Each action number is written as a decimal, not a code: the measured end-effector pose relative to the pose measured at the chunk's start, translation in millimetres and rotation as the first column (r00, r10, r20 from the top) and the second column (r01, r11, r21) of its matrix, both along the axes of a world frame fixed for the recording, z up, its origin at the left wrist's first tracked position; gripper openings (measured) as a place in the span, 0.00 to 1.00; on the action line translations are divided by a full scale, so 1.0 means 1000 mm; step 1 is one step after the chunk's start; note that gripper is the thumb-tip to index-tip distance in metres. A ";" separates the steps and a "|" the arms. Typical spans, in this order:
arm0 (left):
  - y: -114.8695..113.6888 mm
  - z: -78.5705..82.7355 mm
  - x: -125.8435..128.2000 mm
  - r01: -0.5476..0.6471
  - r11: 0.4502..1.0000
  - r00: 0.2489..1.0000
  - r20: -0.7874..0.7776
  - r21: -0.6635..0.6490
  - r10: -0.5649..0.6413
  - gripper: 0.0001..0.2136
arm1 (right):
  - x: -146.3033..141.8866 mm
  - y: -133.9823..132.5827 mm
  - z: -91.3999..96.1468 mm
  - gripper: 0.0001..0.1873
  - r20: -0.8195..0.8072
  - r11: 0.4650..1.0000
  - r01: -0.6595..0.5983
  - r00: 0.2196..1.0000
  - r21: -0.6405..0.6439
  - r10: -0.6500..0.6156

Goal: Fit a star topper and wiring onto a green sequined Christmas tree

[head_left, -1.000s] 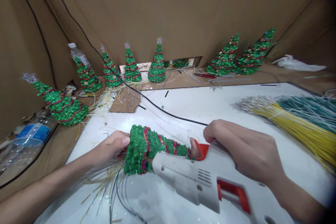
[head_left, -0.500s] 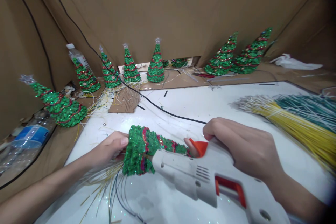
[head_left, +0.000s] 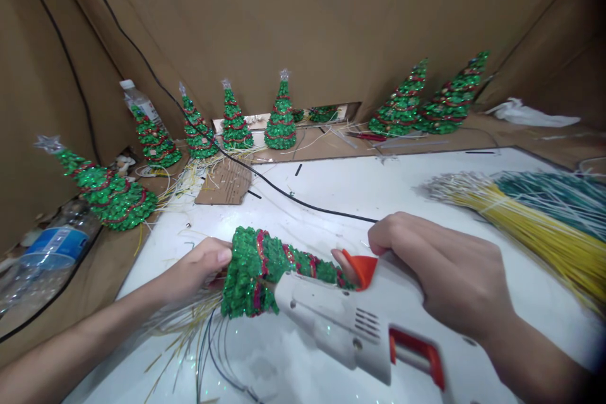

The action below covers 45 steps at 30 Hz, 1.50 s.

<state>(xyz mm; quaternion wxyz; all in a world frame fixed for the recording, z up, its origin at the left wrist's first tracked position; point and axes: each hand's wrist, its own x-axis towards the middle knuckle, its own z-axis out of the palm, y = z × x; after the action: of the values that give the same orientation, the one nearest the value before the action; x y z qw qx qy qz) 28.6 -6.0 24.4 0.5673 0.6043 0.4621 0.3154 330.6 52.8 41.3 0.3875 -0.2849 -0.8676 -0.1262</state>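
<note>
the left hand's (head_left: 203, 265) fingers gripped the tree (head_left: 246, 265) by its base, over the near bench (head_left: 341, 183); the right hand (head_left: 440, 271) clasped the gun (head_left: 331, 315) alongside. a snagged cord (head_left: 303, 203) could have jerked the gun, scuffing the tree.

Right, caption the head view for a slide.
The left hand holds a glittery green tree by its base while the right hand points a white glue gun at it.

shows a bare left hand (head_left: 201, 265) and bare right hand (head_left: 445, 278); continues into slim, bare forearms (head_left: 89, 344); bears a short, smooth thumbnail (head_left: 224, 255) on the left, rounded knuckles (head_left: 395, 222) on the right.
</note>
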 end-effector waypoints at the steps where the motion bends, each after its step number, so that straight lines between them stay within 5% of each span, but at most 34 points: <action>1: 0.000 0.000 0.000 0.002 1.000 1.000 0.002 0.000 -0.002 0.30 | 0.000 0.000 0.000 0.11 -0.006 1.000 0.000 1.000 0.009 0.000; 28: -0.002 0.001 0.001 -0.026 1.000 0.999 -0.021 0.002 0.026 0.28 | -0.001 0.005 -0.002 0.15 -0.015 0.999 0.034 0.999 -0.003 -0.034; 39: 0.001 0.003 0.001 -0.001 0.998 0.998 -0.069 0.061 0.005 0.30 | 0.005 0.027 0.001 0.06 -0.059 0.970 0.129 0.988 -0.206 -0.144; 45: 0.010 0.011 -0.007 0.027 0.975 0.983 -0.185 0.222 0.015 0.33 | -0.020 0.051 0.029 0.13 0.128 0.883 0.287 0.958 -0.370 -0.257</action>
<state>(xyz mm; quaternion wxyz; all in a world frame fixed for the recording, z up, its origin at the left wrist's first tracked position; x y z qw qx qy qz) 21.5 4.3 35.2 0.4513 0.6924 0.4726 0.3059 310.9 103.5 70.3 0.2696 -0.4694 -0.8407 -0.0170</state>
